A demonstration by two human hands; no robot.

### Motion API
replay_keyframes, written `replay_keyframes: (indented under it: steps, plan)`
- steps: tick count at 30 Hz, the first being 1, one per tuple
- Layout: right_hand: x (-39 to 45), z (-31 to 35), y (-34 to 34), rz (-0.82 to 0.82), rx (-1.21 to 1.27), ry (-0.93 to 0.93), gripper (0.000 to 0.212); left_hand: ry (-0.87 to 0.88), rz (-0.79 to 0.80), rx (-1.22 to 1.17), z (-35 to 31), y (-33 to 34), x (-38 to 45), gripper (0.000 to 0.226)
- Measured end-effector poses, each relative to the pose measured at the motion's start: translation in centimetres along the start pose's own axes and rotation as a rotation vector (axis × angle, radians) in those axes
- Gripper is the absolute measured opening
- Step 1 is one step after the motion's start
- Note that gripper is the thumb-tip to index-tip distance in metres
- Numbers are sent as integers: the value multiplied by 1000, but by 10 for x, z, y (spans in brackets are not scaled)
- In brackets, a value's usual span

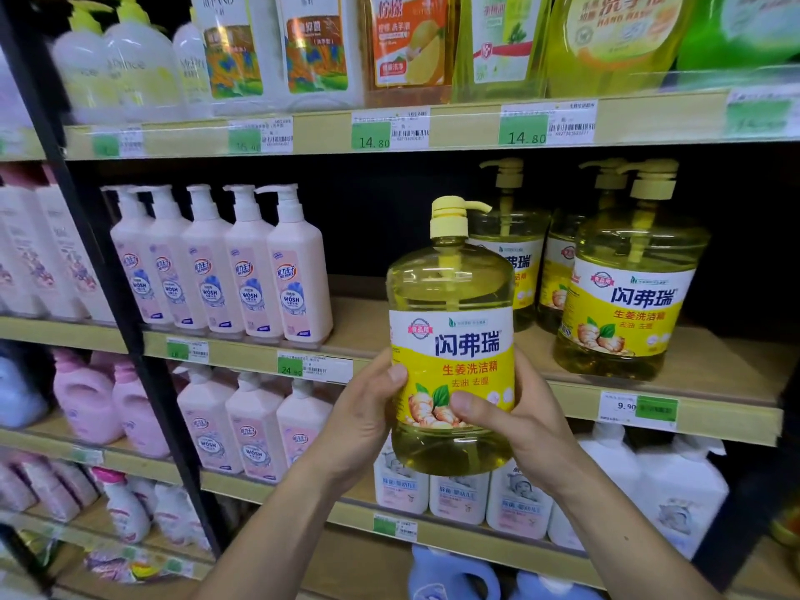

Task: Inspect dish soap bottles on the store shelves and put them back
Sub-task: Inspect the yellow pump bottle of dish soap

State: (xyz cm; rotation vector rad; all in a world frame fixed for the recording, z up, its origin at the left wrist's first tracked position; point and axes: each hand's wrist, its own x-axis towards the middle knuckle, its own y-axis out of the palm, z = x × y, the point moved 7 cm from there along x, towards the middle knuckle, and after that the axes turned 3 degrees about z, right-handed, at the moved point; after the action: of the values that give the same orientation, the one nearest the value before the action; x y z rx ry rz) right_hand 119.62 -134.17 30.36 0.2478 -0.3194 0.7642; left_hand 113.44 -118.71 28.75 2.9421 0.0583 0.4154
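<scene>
At the left of the frame a black upright (86, 236) divides the racks, and just right of it a row of pink bottles (225, 270) fills the left part of the middle shelf (562, 396). At centre frame the bottle (450, 339) is held upright, long axis vertical, label toward the camera, pump spout pointing right. It is off the shelf, hanging in front of the shelf's front edge. The left hand (368, 409) is wrapped round its left side, thumb on the label; the right hand (515, 417) is wrapped round the right side, thumb across the label's lower part. Both hands are equally near.

The open room lies up and behind the bottle: bare board is seen between the pink bottles and the like bottles (623, 296) standing at centre right. Return is judged to call for a lift over the front edge and a push away from the camera, with the pump kept clear of the upper shelf (454, 127) and of the neighbour just behind on the right.
</scene>
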Motion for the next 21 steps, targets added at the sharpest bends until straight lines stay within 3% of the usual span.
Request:
replay_keyframes:
  steps: [3,8,12,17,21]
  plan:
    - [-2,2,1,42,-1,-60,75,-1,-20,120,-6,-2,-4,64]
    - [-2,-1,0,114,-68,-79,90,40,-12,208,-11,1,-4,69]
    - [-2,-8,-10,95,-214,-60,89,94,-3,219,-7,-2,-6,61]
    - [-1,-19,-22,90,-449,-43,89,123,-1,405,-8,-2,-8,70]
    - [-5,-21,-24,69,-497,-17,92,162,1,485,-9,2,-16,77]
